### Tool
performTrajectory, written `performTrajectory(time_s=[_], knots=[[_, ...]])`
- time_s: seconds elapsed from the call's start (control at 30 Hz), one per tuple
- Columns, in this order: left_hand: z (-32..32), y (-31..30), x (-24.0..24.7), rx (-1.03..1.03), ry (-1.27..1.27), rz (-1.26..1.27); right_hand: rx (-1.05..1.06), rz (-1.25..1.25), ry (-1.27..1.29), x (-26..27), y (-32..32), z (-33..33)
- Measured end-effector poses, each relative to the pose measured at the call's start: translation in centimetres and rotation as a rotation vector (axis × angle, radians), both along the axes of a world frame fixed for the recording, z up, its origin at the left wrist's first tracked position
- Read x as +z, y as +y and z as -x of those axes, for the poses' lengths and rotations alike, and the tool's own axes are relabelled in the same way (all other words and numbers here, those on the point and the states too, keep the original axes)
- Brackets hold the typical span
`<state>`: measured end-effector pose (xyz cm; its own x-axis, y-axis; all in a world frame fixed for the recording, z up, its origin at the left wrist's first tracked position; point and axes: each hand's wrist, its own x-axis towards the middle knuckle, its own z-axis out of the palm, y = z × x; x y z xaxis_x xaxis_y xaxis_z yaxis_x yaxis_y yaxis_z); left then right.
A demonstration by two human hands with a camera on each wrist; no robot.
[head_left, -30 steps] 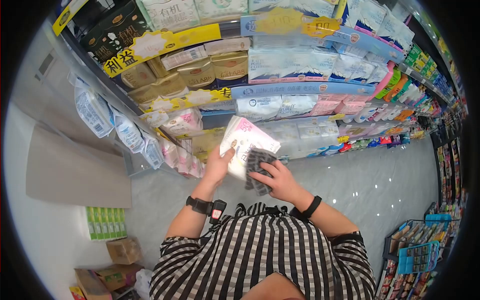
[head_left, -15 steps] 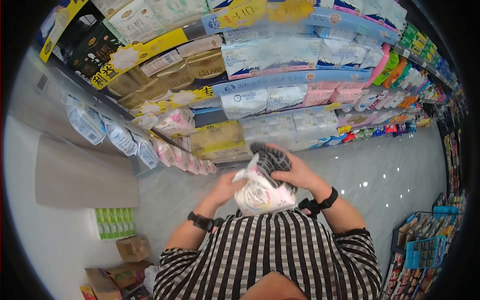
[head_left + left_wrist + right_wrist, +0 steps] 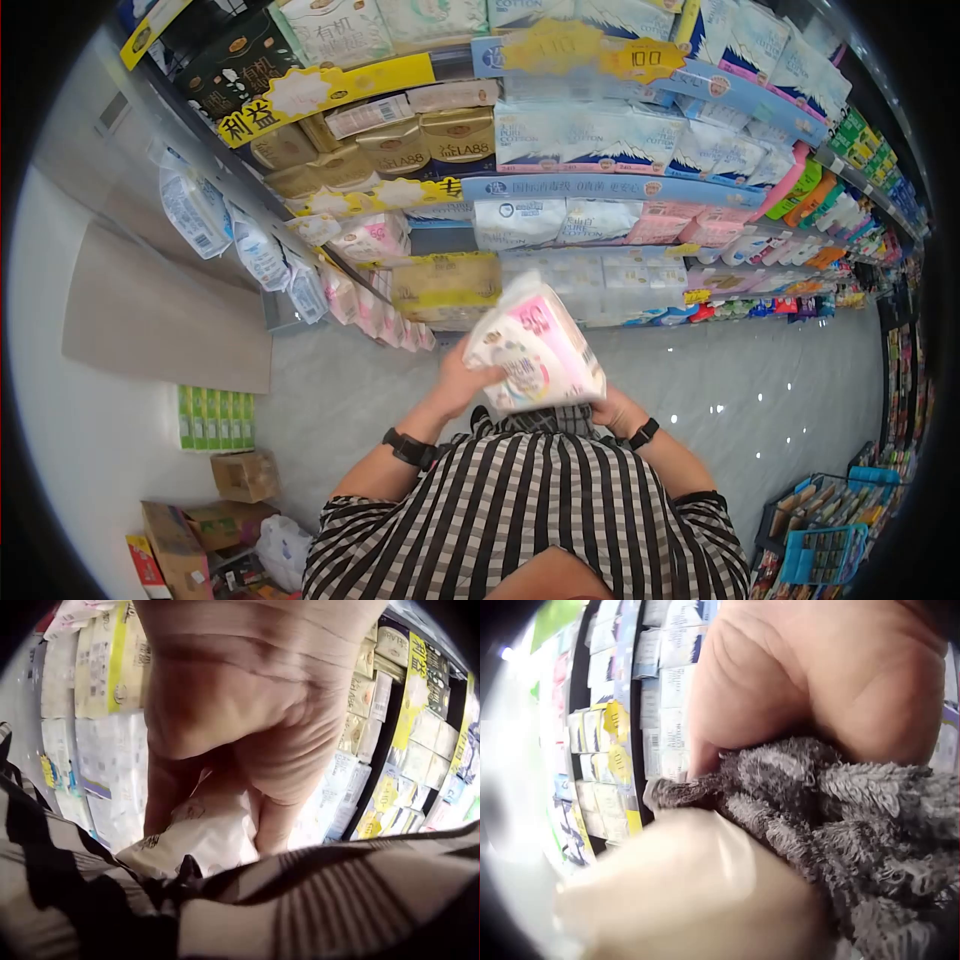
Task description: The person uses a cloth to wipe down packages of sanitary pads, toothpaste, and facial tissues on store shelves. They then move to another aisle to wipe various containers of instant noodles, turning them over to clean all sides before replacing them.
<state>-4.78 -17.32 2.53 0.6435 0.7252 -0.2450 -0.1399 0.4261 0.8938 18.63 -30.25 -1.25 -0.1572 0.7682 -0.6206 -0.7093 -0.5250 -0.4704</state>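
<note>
My left hand [image 3: 468, 378] holds a white-and-pink soft plastic pack [image 3: 548, 350] by its left side, with the thumb across its printed front. The pack is tilted in front of the striped shirt. In the left wrist view, fingers and thumb grip the white wrapper [image 3: 214, 829] from both sides. My right hand [image 3: 618, 408] is at the pack's lower right corner, its fingers partly hidden behind it. A dark grey fluffy cloth [image 3: 802, 802] is bunched in the right hand's grip. In the head view, the checked cloth [image 3: 552, 420] shows just below the pack.
Ahead stand shelves of packs, with a blue price strip [image 3: 570, 187] and yellow signs [image 3: 330, 90]. Bagged packs [image 3: 195, 205] hang along the left side. Cardboard boxes [image 3: 245, 476] lie on the floor at lower left. A blue basket [image 3: 825, 552] is at lower right.
The pack was lowered towards the shirt, then raised and turned upright again. The right hand with the cloth moved from the pack's front, over its top, to below and behind it.
</note>
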Motion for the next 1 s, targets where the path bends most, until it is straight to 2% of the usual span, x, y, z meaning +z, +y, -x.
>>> performTrajectory(time_s=[0.03,0.07,0.1,0.13,0.17,0.2,0.4,0.53,0.63,0.7,0.73,0.8,0.83,0.9,1.0], knots=[[0.3,1.2,0.3,0.079,-0.004,-0.037,0.031,-0.020,-0.039,0.0,0.3,0.3],[0.9,2.5,0.4,0.088,-0.007,-0.037,0.066,-0.032,0.047,0.0,0.8,-0.1],[1.9,4.1,0.6,0.150,0.135,-0.229,0.074,-0.030,0.046,0.2,1.1,-0.5],[2.9,5.8,0.8,0.206,0.281,-0.421,0.096,-0.022,-0.112,0.5,1.3,-0.9],[3.8,7.5,1.6,0.230,0.461,-0.730,0.116,-0.013,-0.271,0.5,1.4,-1.1],[4.6,9.0,2.3,0.249,0.640,-1.038,0.031,0.020,-0.319,0.3,1.3,-1.2],[4.2,14.7,2.9,0.457,0.770,-1.178,0.002,0.070,-0.366,-1.0,0.8,-1.6],[2.8,17.7,0.9,0.449,0.745,-1.201,0.004,0.022,-0.381,-1.5,1.1,-0.2],[2.0,19.3,0.2,0.456,0.703,-1.185,0.017,0.001,-0.443,-1.2,1.4,0.4],[1.7,20.0,0.1,0.456,0.584,-1.013,0.010,-0.003,-0.456,-1.5,1.4,0.7],[1.6,20.5,0.2,0.456,0.582,-1.010,0.010,-0.009,-0.472,-1.7,1.4,0.7],[1.7,21.2,0.4,0.395,0.812,-1.174,0.015,-0.005,-0.499,-1.8,1.5,0.9],[1.7,21.2,0.6,0.398,0.812,-1.168,0.020,-0.003,-0.523,-1.9,1.6,1.0],[1.5,20.9,1.0,0.308,1.051,-1.239,0.030,0.008,-0.528,-2.0,1.9,1.2],[1.0,20.5,1.3,0.340,1.171,-1.154,0.046,0.022,-0.550,-1.7,2.7,1.5]])
